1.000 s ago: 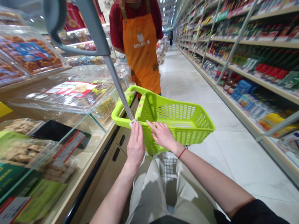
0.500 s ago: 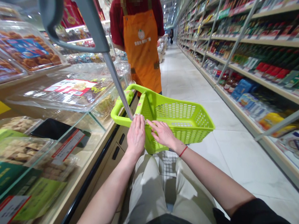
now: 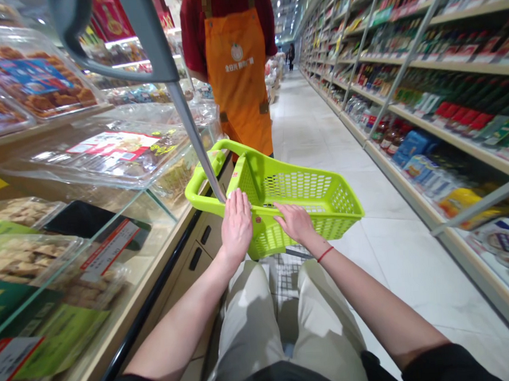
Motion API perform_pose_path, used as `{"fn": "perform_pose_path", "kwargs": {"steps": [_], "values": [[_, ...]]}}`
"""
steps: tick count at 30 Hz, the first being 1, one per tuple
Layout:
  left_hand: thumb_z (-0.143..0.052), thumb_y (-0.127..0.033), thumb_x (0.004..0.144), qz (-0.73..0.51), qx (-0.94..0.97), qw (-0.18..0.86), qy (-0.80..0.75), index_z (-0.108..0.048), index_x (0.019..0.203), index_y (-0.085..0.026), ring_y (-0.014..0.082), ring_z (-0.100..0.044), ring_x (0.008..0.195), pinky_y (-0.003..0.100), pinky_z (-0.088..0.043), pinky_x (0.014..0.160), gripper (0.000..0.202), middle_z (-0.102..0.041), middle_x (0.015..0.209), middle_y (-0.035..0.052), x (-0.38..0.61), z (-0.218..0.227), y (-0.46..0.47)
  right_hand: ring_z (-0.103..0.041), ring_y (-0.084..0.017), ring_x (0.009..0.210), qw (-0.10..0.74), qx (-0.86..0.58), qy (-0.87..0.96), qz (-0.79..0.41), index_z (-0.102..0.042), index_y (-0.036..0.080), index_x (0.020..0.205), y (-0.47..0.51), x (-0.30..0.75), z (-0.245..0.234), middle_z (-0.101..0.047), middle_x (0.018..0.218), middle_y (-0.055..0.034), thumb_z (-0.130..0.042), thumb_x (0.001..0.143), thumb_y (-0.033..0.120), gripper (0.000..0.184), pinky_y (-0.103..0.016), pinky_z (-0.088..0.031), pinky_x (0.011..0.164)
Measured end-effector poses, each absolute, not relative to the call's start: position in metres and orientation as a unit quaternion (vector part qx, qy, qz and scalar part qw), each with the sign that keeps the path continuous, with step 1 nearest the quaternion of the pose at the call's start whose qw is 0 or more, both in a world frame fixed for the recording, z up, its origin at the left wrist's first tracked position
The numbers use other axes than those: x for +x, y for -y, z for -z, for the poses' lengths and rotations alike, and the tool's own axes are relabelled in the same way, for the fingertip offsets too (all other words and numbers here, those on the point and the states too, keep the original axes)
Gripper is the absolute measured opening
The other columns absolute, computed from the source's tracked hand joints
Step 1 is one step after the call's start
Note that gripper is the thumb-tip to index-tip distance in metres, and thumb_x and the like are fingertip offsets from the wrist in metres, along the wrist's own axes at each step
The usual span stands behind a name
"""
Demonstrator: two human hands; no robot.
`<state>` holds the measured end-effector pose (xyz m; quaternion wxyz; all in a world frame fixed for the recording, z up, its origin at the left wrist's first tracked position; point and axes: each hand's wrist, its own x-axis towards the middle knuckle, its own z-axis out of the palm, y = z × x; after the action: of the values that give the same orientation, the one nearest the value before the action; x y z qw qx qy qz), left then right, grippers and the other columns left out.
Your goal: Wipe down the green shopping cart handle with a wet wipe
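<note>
A bright green shopping basket with perforated sides stands in front of my knees. A long grey pull handle rises from its left end. My left hand lies flat on the near rim, with its fingers stretched out and side by side. A small white bit shows by its fingertips; what it is I cannot make out. Further right, my right hand has its fingers bent over the same rim, closed on it. A red cord circles that wrist. The basket's visible inside holds nothing that I can make out.
On the left, a glass-edged counter carries packed food boxes and a black phone-like slab. A person in an orange apron stands behind the basket. Stocked shelves line the right side of a tiled aisle.
My right hand has moved right along the rim, away from my left hand, and now grips it. My left hand has shifted slightly, and a red mark on the basket shows between them.
</note>
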<state>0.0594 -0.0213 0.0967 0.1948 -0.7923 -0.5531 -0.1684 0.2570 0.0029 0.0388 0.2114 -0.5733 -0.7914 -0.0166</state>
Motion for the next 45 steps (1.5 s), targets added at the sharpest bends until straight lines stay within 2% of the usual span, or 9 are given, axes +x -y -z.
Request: {"fn": "perform_pose_path", "kwargs": {"steps": [9,14,22,31,38,42,45], "values": [[-0.034,-0.005,0.093,0.152,-0.829,0.164,0.512,-0.036,0.146,0.004,0.0297,-0.019,0.149,0.047,-0.026,0.123,0.054,-0.032,0.155,0.0264,0.098,-0.067,0.026,-0.062,-0.024,0.102,0.203,-0.591,0.781,0.022,-0.058,0.019,0.134,0.003,0.251,-0.045,-0.071,0.114,-0.0109,-0.046,0.099,0.035,0.040,-0.035,-0.041,0.089],[-0.032,-0.005,0.093,0.151,-0.834,0.164,0.504,-0.033,0.150,-0.003,0.0269,-0.021,0.149,0.049,-0.026,0.123,0.057,-0.033,0.157,0.0215,0.085,-0.071,0.028,-0.062,-0.024,0.102,0.194,-0.589,0.784,0.027,-0.058,0.020,0.134,0.002,0.249,-0.042,-0.071,0.113,-0.0103,-0.048,0.099,0.038,0.040,-0.035,-0.041,0.088],[-0.031,-0.004,0.093,0.186,-0.798,0.190,0.541,-0.038,0.145,0.004,0.0298,-0.024,0.148,0.051,-0.021,0.124,0.054,-0.037,0.153,0.0263,0.035,-0.105,0.025,-0.063,-0.024,0.098,0.185,-0.603,0.776,0.029,-0.060,0.021,0.129,0.005,0.243,-0.045,-0.071,0.110,-0.0098,-0.051,0.098,0.037,0.036,-0.033,-0.041,0.084],[-0.031,-0.002,0.091,0.197,-0.777,0.169,0.574,-0.036,0.146,0.003,0.0308,-0.018,0.150,0.053,-0.028,0.121,0.055,-0.036,0.153,0.0268,0.067,-0.085,0.025,-0.063,-0.024,0.097,0.182,-0.609,0.771,0.035,-0.061,0.021,0.123,0.004,0.242,-0.044,-0.072,0.108,-0.0105,-0.051,0.097,0.039,0.033,-0.033,-0.040,0.082],[-0.033,-0.005,0.093,0.144,-0.825,0.149,0.525,-0.036,0.146,0.005,0.0299,-0.020,0.149,0.047,-0.026,0.123,0.054,-0.033,0.155,0.0264,0.093,-0.067,0.028,-0.063,-0.024,0.096,0.184,-0.615,0.766,0.042,-0.063,0.021,0.123,0.005,0.240,-0.047,-0.072,0.107,-0.0089,-0.050,0.098,0.039,0.033,-0.033,-0.039,0.081],[-0.032,-0.005,0.093,0.131,-0.843,0.155,0.498,-0.035,0.149,-0.001,0.0264,-0.020,0.150,0.049,-0.022,0.124,0.056,-0.033,0.156,0.0227,0.072,-0.078,0.028,-0.063,-0.024,0.097,0.188,-0.611,0.768,0.046,-0.063,0.021,0.122,0.002,0.241,-0.042,-0.071,0.106,-0.0088,-0.050,0.098,0.040,0.033,-0.033,-0.039,0.082],[-0.031,-0.005,0.093,0.138,-0.832,0.171,0.509,-0.037,0.146,0.004,0.0279,-0.022,0.149,0.049,-0.019,0.125,0.054,-0.036,0.154,0.0262,0.047,-0.096,0.026,-0.062,-0.024,0.098,0.194,-0.608,0.769,0.040,-0.062,0.021,0.124,0.001,0.242,-0.039,-0.071,0.105,-0.0092,-0.050,0.098,0.039,0.034,-0.033,-0.038,0.083]]}}
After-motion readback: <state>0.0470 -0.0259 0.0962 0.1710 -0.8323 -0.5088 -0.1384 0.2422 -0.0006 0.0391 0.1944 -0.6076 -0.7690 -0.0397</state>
